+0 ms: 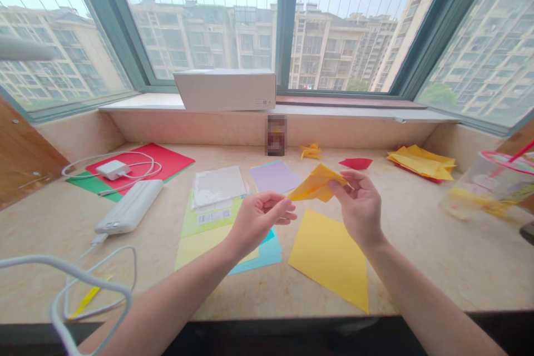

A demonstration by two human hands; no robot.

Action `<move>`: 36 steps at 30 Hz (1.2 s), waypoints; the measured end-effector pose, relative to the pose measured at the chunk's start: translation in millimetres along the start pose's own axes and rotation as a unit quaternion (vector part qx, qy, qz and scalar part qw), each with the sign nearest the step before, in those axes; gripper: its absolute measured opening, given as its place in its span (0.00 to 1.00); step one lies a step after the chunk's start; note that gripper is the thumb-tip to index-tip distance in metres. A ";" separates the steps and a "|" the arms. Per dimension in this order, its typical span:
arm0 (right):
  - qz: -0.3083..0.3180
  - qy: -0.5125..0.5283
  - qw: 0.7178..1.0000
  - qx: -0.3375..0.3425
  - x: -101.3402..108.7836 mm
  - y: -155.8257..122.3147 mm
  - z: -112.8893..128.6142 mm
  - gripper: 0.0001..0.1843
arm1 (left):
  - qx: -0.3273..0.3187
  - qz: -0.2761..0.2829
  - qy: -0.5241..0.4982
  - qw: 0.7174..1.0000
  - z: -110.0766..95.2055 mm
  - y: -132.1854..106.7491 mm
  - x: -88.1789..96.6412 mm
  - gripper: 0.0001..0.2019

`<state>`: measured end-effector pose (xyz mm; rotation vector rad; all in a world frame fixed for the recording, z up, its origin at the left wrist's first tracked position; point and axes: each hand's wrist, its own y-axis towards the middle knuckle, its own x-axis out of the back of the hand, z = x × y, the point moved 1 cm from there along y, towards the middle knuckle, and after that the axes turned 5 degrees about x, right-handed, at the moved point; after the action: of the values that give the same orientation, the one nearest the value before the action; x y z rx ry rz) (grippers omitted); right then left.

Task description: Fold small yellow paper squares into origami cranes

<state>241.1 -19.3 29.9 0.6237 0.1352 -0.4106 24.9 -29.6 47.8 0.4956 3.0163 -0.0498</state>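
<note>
Between my two hands, above the table, is a folded piece of yellow paper (317,184). My left hand (267,214) pinches its pointed left end between thumb and fingers. At the other end, my right hand (359,200) grips the paper with the thumb on the near side and fingers behind. Below the right hand lies a flat yellow sheet (331,258). Under and beside the left hand are light blue sheets (267,256), a pale yellow sheet (200,247) and a clear packet (219,186). A purple sheet (273,176) lies just beyond the hands.
A white power bank (129,208), a charger (112,169) and looped white cables (37,260) occupy the left side. Red paper (167,161) lies behind. Folded yellow papers (421,162) and a plastic cup (484,186) are at right. A white box (225,90) stands on the sill.
</note>
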 end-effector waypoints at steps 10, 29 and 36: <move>0.025 0.041 0.997 -0.055 2.0 3.3 -6.8 0.19 | -0.052 -0.024 0.042 0.997 5.3 3.3 1.7 0.17; 0.013 0.005 0.999 -0.041 2.6 3.9 -6.9 0.16 | -0.203 -0.053 0.187 0.960 7.1 -2.1 3.4 0.07; 0.015 0.017 0.998 -0.050 2.0 3.1 -8.2 0.16 | -0.229 -0.082 0.212 0.947 4.8 -3.7 4.8 0.06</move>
<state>244.2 -12.8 24.5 0.5331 0.1770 -0.3615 19.6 -31.8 42.6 0.2269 3.2985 0.8288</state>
